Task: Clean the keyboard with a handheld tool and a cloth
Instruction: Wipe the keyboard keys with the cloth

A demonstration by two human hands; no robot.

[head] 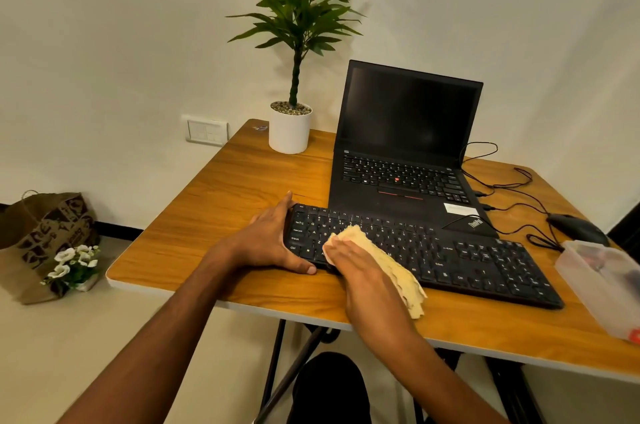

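A black full-size keyboard (450, 255) lies slanted on the wooden table (221, 188), in front of the laptop. My left hand (273, 240) clasps the keyboard's left end, thumb along the front edge and fingers at the back corner. My right hand (360, 261) lies flat on a folded pale yellow cloth (398, 271) and presses it onto the keys at the left half. The cloth's loose end hangs past the keyboard's front edge. No handheld tool is visible.
An open black laptop (405, 153) stands behind the keyboard. A potted plant (290, 126) sits at the back left corner. A black mouse (576, 226) with tangled cable and a translucent plastic box (602, 281) are at the right. A paper bag (45, 240) and flowers (74, 262) lie on the floor.
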